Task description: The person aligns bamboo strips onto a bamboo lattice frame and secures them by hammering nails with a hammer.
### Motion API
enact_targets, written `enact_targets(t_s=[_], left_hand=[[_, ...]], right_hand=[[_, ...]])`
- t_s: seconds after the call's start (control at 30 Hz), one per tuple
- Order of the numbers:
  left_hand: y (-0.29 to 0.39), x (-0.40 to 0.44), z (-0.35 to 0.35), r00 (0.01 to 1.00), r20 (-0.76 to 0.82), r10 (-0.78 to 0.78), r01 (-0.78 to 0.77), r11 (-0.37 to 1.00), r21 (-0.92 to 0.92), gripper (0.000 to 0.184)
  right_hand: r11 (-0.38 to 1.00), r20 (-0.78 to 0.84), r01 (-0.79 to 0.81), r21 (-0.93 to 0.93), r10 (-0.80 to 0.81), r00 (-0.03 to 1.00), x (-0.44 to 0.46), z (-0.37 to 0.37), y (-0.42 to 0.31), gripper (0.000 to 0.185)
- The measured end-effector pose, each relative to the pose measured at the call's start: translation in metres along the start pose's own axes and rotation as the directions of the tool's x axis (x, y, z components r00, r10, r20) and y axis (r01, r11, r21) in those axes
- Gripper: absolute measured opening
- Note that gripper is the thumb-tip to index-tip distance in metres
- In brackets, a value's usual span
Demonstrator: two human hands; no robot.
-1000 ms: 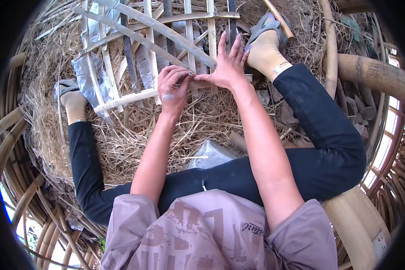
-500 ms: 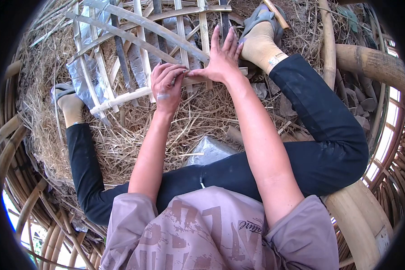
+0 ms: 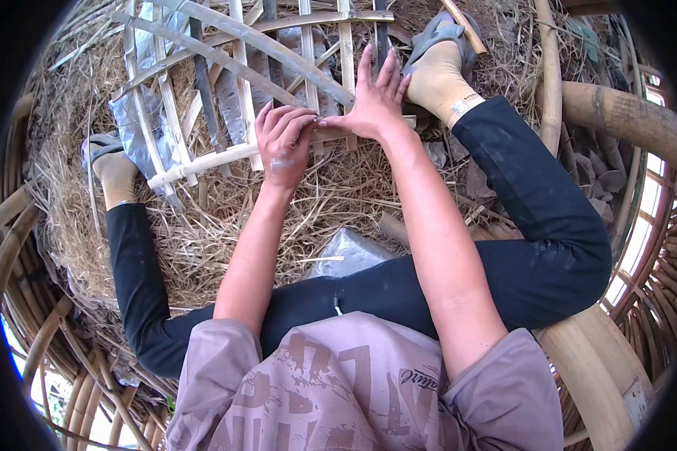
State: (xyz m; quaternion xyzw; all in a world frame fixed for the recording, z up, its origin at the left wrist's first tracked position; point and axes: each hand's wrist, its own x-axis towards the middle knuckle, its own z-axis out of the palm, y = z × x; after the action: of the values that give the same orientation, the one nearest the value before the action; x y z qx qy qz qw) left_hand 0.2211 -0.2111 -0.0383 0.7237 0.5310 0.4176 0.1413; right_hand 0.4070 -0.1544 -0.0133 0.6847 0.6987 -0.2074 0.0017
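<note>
A lattice of flat bamboo strips (image 3: 242, 98), pale and dark ones crossing, lies in front of me over straw. My left hand (image 3: 284, 144) is at its near edge, thumb and fingers pinched together beside the edge strip (image 3: 210, 161). What sits in that pinch is too small to make out. Close to its right, my right hand (image 3: 377, 109) rests over the lattice with fingers spread and pointing away. Its thumb reaches left to the left fingertips. Two wider diagonal strips (image 3: 267, 52) run across the top of the lattice, ending near my hands.
My feet (image 3: 438, 71) flank the lattice. Clear plastic sheeting (image 3: 139, 124) lies under its left side. A grey wrapped block (image 3: 346, 254) sits between my legs. A thick bamboo pole (image 3: 617, 113) and stones (image 3: 598, 180) are at right; woven bamboo walls curve around both sides.
The view has shifted slightly. A short pale sliver now shows more plainly by the grey block. My hands keep nearly the same pose at the lattice edge.
</note>
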Motion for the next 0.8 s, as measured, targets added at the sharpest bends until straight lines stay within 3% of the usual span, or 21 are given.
enact_targets(t_s=[0.13, 0.23, 0.27, 0.33, 0.4, 0.47, 0.53, 0.6, 0.7, 0.8], left_hand=[[0.000, 0.000, 0.001, 1.000, -0.012, 0.006, -0.006, 1.000, -0.004, 0.014], [0.001, 0.000, 0.001, 1.000, -0.019, -0.003, 0.003, 1.000, -0.008, 0.015], [0.001, 0.000, 0.001, 1.000, -0.021, -0.003, 0.003, 1.000, -0.008, 0.015], [0.001, 0.000, 0.000, 1.000, -0.020, -0.002, 0.001, 1.000, -0.011, 0.015], [0.001, -0.001, 0.000, 1.000, -0.019, 0.002, -0.002, 1.000, -0.010, 0.016], [0.000, 0.000, 0.001, 1.000, -0.020, 0.004, -0.004, 1.000, -0.010, 0.016], [0.001, 0.000, 0.000, 1.000, -0.019, 0.002, -0.002, 1.000, -0.012, 0.016], [0.002, 0.000, -0.001, 1.000, -0.012, -0.003, 0.003, 1.000, -0.018, 0.018], [0.001, -0.001, -0.001, 1.000, -0.012, -0.006, 0.006, 1.000, -0.015, 0.020], [0.001, -0.001, -0.002, 1.000, 0.009, -0.021, 0.021, 1.000, -0.016, 0.021]], right_hand=[[0.997, 0.112, -0.028, -0.075, 0.036, 0.993, 0.001, -0.018, -0.005, 0.166], [0.992, 0.330, -0.012, -0.125, 0.053, 0.943, 0.011, -0.049, -0.003, 0.164], [0.996, 0.348, -0.015, -0.093, 0.047, 0.936, 0.016, -0.063, 0.001, 0.153], [0.932, 0.266, 0.009, 0.362, -0.112, 0.958, 0.038, -0.078, 0.034, 0.136], [0.942, 0.258, -0.095, 0.323, 0.009, 0.966, 0.049, -0.137, 0.030, 0.119], [0.945, 0.091, -0.092, 0.314, 0.066, 0.994, 0.077, -0.165, 0.058, 0.105], [0.922, -0.346, -0.133, 0.364, 0.266, 0.900, 0.109, -0.160, 0.088, 0.062], [0.970, -0.434, -0.240, -0.037, 0.201, 0.878, 0.159, -0.147, 0.175, 0.091], [0.923, -0.469, -0.253, -0.291, 0.093, 0.879, 0.171, -0.134, 0.213, 0.082], [0.940, -0.280, -0.307, -0.149, 0.258, 0.925, 0.169, -0.127, 0.221, 0.077]])
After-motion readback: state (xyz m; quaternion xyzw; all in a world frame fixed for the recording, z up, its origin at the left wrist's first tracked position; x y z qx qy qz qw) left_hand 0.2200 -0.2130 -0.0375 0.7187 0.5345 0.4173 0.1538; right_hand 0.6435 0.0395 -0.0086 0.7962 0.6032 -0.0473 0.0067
